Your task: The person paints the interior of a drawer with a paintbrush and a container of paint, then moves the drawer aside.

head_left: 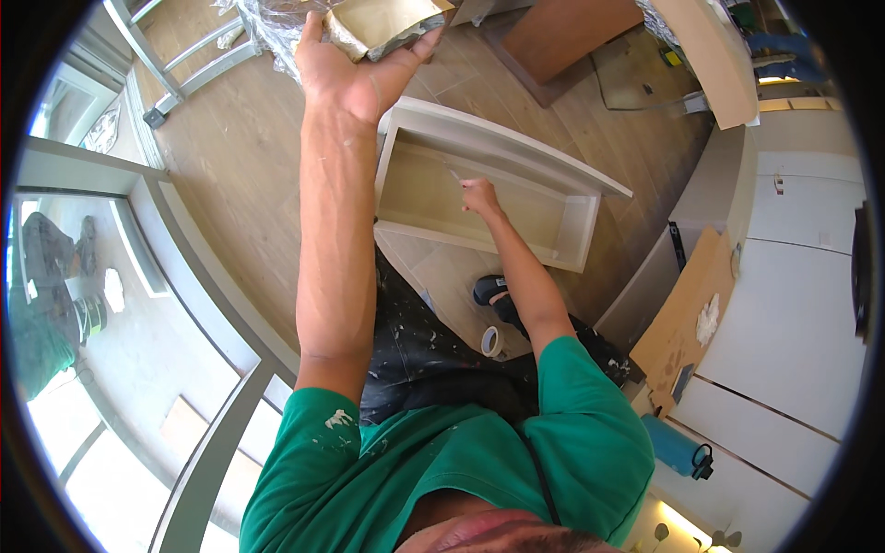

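My left hand (343,81) is raised at the top, palm up. Its fingers and thumb cradle a small square container (380,26) with a cream inside and crinkled, silvery, smeared sides. Below and to the right lies a long, pale cream drawer (576,235), its open side facing up. Over the drawer, my right hand (479,196) is closed on a thin, light-coloured tool (453,172) that points up and left toward the drawer's inner side. The tool's working end is too small to make out.
A roll of tape (493,342) sits by my legs. Clear plastic sheeting (269,32) and a metal ladder (207,76) are at the top left. A glass door frame (207,452) runs along the left. Cardboard (687,313) and a blue bottle (676,446) lie right.
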`<state>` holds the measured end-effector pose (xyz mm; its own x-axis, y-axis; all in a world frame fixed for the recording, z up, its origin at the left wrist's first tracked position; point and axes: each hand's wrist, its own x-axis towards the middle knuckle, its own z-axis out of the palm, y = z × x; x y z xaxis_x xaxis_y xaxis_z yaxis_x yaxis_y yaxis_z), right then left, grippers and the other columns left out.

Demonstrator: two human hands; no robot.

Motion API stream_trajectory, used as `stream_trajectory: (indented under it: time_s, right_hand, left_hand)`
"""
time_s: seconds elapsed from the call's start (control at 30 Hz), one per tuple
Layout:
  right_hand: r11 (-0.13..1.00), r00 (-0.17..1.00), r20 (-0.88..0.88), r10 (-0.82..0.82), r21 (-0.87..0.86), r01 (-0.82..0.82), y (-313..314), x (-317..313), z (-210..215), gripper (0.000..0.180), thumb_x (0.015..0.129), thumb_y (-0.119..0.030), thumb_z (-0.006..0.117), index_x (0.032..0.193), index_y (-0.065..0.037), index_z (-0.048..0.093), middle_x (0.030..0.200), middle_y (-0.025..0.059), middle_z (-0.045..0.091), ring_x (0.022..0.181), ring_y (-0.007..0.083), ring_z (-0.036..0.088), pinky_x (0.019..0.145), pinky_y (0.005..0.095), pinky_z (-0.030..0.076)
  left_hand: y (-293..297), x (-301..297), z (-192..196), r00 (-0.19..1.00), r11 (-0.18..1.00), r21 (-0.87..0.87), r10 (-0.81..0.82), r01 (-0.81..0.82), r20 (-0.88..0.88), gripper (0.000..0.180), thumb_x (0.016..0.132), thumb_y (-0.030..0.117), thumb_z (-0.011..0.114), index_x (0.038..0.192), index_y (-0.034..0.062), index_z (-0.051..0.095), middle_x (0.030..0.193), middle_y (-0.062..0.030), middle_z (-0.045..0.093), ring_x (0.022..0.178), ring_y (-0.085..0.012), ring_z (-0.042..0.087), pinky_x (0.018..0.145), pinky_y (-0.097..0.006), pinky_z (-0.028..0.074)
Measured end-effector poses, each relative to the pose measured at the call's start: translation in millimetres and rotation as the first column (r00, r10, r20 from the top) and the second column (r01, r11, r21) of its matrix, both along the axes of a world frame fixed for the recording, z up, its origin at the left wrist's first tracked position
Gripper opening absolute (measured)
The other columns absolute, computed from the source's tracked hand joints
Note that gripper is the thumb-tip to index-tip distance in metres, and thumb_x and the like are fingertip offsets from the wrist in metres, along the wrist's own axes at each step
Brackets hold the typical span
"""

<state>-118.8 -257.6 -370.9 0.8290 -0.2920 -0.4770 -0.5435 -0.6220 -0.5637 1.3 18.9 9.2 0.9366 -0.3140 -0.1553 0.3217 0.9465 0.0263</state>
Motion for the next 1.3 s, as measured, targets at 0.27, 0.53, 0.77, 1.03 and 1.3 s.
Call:
stream_trajectory:
  time_s: [0.27, 0.53, 0.77, 1.03, 1.3]
  right_hand:
    - [0.997, 1.0, -0.009, 0.017, 0.07, -0.016, 48.8, 25.2, 13.8, 0.037, 0.087, -0.006, 0.055, 0.119, -0.008, 0.073, 0.079, 0.016, 0.074, 0.062, 0.0221, 0.074, 0.063, 0.0339, 0.057]
    - [0.995, 0.994, -0.054, 0.096, 0.001, -0.096, 48.9, 38.2, -0.5, 0.044, 0.086, -0.003, 0.051, 0.124, -0.011, 0.071, 0.087, 0.0169, 0.075, 0.063, 0.0198, 0.074, 0.058, 0.0335, 0.057]
    - [0.998, 0.996, -0.076, 0.05, -0.023, -0.052, 43.6, 37.5, 4.1, 0.045, 0.084, -0.004, 0.052, 0.125, -0.013, 0.071, 0.074, 0.0145, 0.074, 0.059, 0.0184, 0.072, 0.057, 0.0321, 0.055]
    - [0.997, 0.997, -0.061, 0.055, -0.048, -0.058, 32.1, 33.2, 0.2, 0.043, 0.085, -0.007, 0.056, 0.124, -0.014, 0.071, 0.069, 0.0128, 0.073, 0.058, 0.018, 0.071, 0.055, 0.0318, 0.053]
    - [0.998, 0.998, -0.052, 0.043, -0.053, -0.046, 28.8, 26.6, 9.6, 0.037, 0.084, -0.006, 0.055, 0.115, -0.007, 0.074, 0.079, 0.018, 0.074, 0.065, 0.0254, 0.075, 0.071, 0.0349, 0.059]
  left_hand:
    - [6.3, 1.0, -6.2, 0.999, 1.0, -0.012, 0.004, -0.003, 0.054, 0.06, 0.105, 0.044, 0.03, 0.14, -0.0001, 0.047, 0.137, -0.0241, 0.054, 0.126, -0.0409, 0.052, 0.106, -0.059, 0.044]
    - [3.4, -1.2, -4.2, 0.997, 1.0, -0.016, 0.006, -0.005, 0.072, 0.056, 0.106, 0.043, 0.03, 0.14, 0.0012, 0.047, 0.138, -0.0236, 0.053, 0.124, -0.0403, 0.053, 0.104, -0.059, 0.045]
    - [1.8, -1.1, -1.8, 1.0, 1.0, 0.009, 0.014, -0.014, 0.012, 0.057, 0.106, 0.043, 0.029, 0.14, 0.0008, 0.046, 0.136, -0.0239, 0.053, 0.124, -0.0403, 0.053, 0.104, -0.059, 0.045]
    - [1.6, -5.2, 1.4, 1.0, 1.0, -0.003, 0.015, -0.015, 0.016, 0.06, 0.106, 0.043, 0.028, 0.142, -0.002, 0.043, 0.14, -0.0269, 0.05, 0.128, -0.0419, 0.05, 0.107, -0.059, 0.043]
    - [2.8, -0.1, -5.7, 0.999, 0.998, -0.052, -0.021, 0.023, 0.036, 0.061, 0.105, 0.044, 0.027, 0.141, -0.0018, 0.045, 0.138, -0.0261, 0.052, 0.126, -0.0421, 0.051, 0.106, -0.059, 0.044]
